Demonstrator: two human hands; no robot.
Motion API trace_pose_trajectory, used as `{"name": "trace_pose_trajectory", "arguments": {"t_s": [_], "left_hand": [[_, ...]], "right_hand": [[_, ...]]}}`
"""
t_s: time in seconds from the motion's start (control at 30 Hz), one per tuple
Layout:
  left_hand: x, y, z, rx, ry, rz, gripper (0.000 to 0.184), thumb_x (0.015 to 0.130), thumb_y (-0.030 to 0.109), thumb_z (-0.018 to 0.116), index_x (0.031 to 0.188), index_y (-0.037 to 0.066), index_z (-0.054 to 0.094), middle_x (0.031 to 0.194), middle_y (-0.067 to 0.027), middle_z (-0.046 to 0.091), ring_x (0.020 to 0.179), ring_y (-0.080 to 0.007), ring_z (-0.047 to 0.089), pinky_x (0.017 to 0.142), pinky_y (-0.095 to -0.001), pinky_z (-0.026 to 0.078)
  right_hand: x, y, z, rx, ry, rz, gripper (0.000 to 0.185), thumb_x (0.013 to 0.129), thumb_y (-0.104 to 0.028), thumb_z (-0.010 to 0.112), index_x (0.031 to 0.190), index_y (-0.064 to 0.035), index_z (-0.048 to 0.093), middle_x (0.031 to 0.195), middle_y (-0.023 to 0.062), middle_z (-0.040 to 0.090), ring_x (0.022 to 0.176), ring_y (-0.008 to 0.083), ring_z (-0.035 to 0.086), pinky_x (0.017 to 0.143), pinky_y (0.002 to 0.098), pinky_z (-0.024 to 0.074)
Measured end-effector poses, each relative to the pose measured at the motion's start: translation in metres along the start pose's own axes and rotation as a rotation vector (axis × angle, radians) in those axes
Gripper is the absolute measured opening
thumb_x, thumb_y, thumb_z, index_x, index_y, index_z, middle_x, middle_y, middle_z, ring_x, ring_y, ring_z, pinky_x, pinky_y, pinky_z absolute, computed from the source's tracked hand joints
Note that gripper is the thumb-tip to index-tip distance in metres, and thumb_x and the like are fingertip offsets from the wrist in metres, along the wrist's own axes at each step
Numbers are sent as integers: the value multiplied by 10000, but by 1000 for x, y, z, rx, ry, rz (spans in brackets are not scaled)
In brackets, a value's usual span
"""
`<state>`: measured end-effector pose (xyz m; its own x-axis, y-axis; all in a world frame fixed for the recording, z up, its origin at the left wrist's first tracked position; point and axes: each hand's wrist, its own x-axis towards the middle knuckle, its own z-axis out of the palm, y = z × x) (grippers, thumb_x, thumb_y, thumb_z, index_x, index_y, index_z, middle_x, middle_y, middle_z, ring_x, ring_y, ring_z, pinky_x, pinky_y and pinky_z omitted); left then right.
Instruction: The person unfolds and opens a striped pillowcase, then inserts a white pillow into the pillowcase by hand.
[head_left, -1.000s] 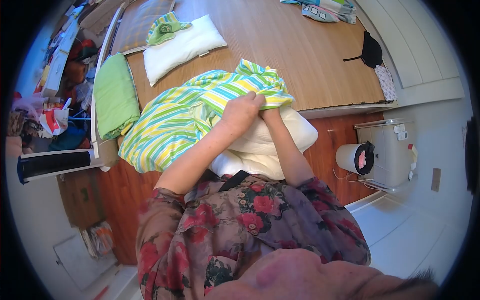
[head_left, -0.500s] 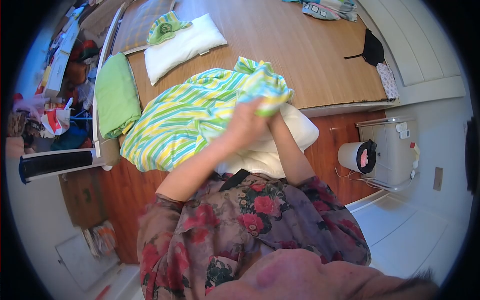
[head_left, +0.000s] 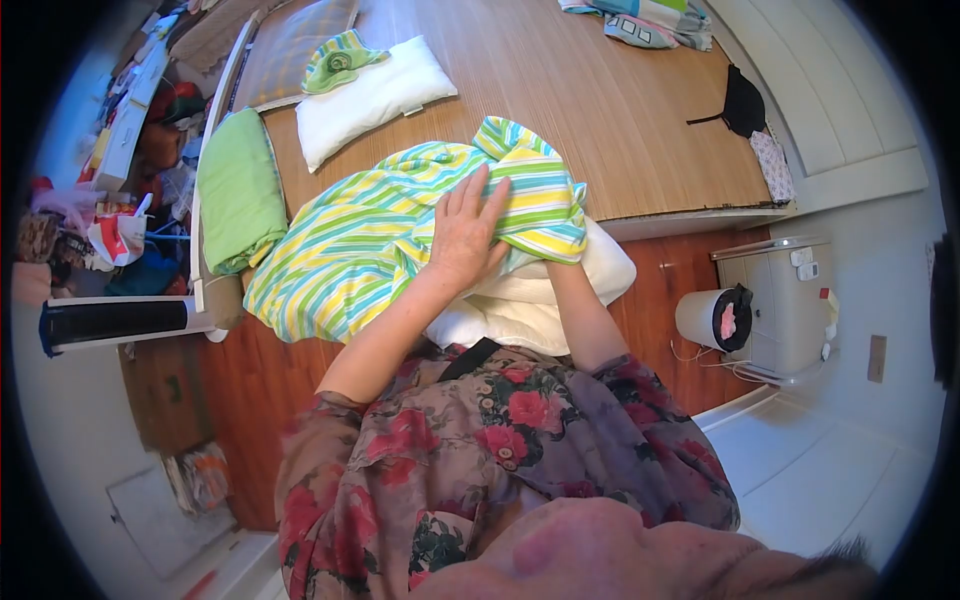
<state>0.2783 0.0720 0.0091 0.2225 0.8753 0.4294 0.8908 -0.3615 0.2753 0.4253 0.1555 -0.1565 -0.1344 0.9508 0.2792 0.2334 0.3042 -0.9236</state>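
One striped cover (head_left: 340,235), coloured green, yellow, blue and white, lies bunched along the near edge of the bed (head_left: 620,140). The left hand (head_left: 464,228) rests upon it with the fingers spread apart, palm down. The right forearm (head_left: 582,315) goes in under the fold of the cover; its hand is hidden there, so I cannot tell if those fingers grip something. Thick white padding (head_left: 606,268) shows below this fold, between both arms. Beyond the cover is a white pillow (head_left: 385,95), bearing a small green striped cloth (head_left: 338,68). To the left lies a folded green cloth (head_left: 238,190). At right, a waste bin (head_left: 695,318) stands on the reddish floor (head_left: 660,268).
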Motion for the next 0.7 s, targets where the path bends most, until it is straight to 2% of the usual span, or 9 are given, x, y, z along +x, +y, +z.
{"name": "trace_pose_trajectory", "arguments": {"t_s": [0.07,0.2,0.27,0.33,0.37,0.47,0.6,0.67,0.7], "left_hand": [[-8,-13,18,-103,19,-23,458,700,132,661,1144,86,559,1231,-145,503,1056,-316,522,952,-437,355],[-13,-29,30,-58,104,77,344,720,89,620,1059,58,573,1128,-145,563,1045,-321,524,938,-438,364],[-5,-17,23,-148,249,61,251,728,62,595,976,37,570,989,-151,605,989,-319,551,862,-427,412],[-2,17,8,-314,227,-37,190,761,59,567,945,12,560,878,-184,611,837,-348,597,718,-444,458],[2,40,-10,-446,111,-106,183,787,70,552,962,16,559,800,-204,597,763,-374,593,660,-450,460],[1,83,-20,-714,-103,-130,222,833,148,546,1023,33,536,637,-221,560,625,-414,576,579,-475,459],[-23,64,0,-836,-394,-69,352,812,169,595,1139,75,506,797,-218,600,696,-398,594,612,-470,473],[-35,28,5,-551,-45,138,504,759,130,643,1233,120,470,1033,-207,577,791,-374,602,648,-449,489],[-37,16,-6,-369,-284,-20,586,726,97,656,1271,125,441,1114,-193,541,840,-368,595,694,-441,490]], "right_hand": [[13,-6,0,-75,-7,-10,481,889,-317,533,1277,-44,453,1302,141,474,1203,285,427,1050,389,300],[9,-17,5,-231,-30,-7,499,885,-331,534,1285,-47,443,1307,141,467,1204,288,423,1054,389,296],[9,11,17,-213,-47,8,534,882,-368,535,1298,-50,430,1324,136,450,1217,283,412,1054,392,298],[1,57,28,129,-120,-26,563,884,-396,528,1316,-55,412,1354,132,420,1255,282,373,1076,390,266],[8,96,16,-532,-138,-254,576,901,-340,526,1373,-74,330,1396,117,375,1292,260,339,1107,370,215],[-49,75,-1,-535,-170,-277,574,903,-337,523,1375,-75,327,1398,116,373,1293,260,337,1108,369,212],[-3,79,-17,-527,-196,-287,571,907,-331,517,1378,-77,320,1400,115,368,1296,260,333,1110,369,205],[28,82,-14,-531,-196,-274,569,909,-328,513,1380,-78,316,1402,114,366,1297,260,331,1111,369,201],[40,84,-12,-534,-195,-262,568,910,-326,512,1381,-79,314,1402,113,365,1298,260,330,1112,368,200]]}}
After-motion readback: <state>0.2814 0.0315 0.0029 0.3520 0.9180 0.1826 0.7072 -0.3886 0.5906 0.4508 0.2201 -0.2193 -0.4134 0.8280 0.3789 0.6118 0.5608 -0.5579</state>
